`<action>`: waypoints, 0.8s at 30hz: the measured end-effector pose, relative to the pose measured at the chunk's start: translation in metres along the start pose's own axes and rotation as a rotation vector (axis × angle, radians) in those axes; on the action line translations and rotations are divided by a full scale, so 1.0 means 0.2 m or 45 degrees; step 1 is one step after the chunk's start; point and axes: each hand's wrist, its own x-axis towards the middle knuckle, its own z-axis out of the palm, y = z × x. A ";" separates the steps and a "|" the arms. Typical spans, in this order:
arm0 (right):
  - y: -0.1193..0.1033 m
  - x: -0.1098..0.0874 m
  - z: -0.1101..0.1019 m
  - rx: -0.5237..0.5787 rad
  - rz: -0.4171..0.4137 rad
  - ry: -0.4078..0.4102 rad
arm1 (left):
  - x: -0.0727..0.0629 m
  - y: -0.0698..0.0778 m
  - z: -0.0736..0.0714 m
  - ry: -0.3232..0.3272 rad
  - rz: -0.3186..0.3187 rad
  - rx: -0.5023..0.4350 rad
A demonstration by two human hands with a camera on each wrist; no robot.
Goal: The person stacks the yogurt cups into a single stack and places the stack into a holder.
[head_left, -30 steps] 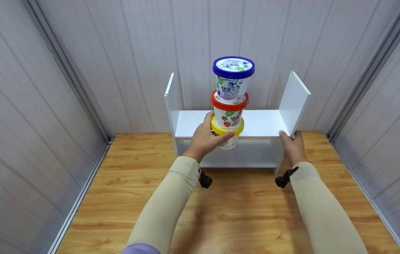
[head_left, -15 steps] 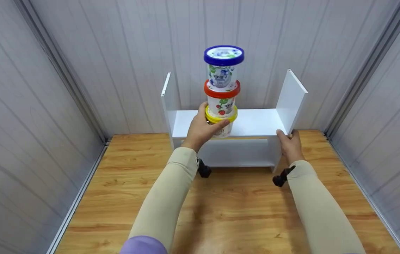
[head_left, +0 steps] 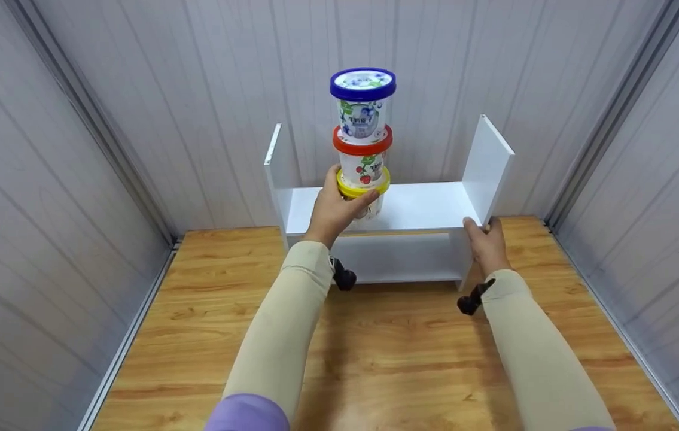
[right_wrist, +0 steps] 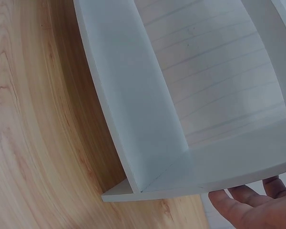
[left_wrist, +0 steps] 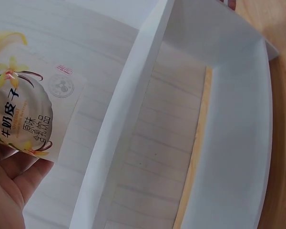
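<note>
In the head view, three lidded paper tubs stand in a stack. A blue-lidded tub (head_left: 363, 117) is on top, a red-lidded tub (head_left: 366, 164) in the middle and a yellow-lidded tub (head_left: 370, 208) at the bottom. My left hand (head_left: 333, 211) grips the yellow-lidded one, its thumb across the front. Behind and below is a white two-tier shelf (head_left: 429, 206); whether the stack touches its upper board I cannot tell. My right hand (head_left: 487, 244) holds the shelf's right side panel, thumb at the front edge, fingers on the outer face (right_wrist: 250, 202).
The shelf stands on a wood-grain surface (head_left: 399, 353) near the back wall (head_left: 225, 108). Panelled walls close in at the left (head_left: 46, 209) and right (head_left: 632, 197). Two upright side panels rise above the upper board. A lower board (head_left: 402, 257) lies beneath it.
My left hand has carried the stack up and to the left, over the upper board. My right hand keeps its hold on the side panel. The whole head view has shifted slightly.
</note>
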 end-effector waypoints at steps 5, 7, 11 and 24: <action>-0.01 -0.02 0.01 0.017 0.025 -0.020 | 0.01 0.01 -0.01 0.027 -0.006 -0.014; -0.01 -0.02 0.01 0.013 0.032 -0.017 | 0.02 0.01 -0.01 0.026 -0.005 -0.025; -0.01 -0.03 0.02 -0.006 0.020 -0.023 | 0.02 0.00 0.00 0.043 -0.002 -0.046; -0.01 -0.05 0.04 -0.036 -0.016 -0.021 | 0.01 -0.06 0.01 0.079 -0.090 -0.026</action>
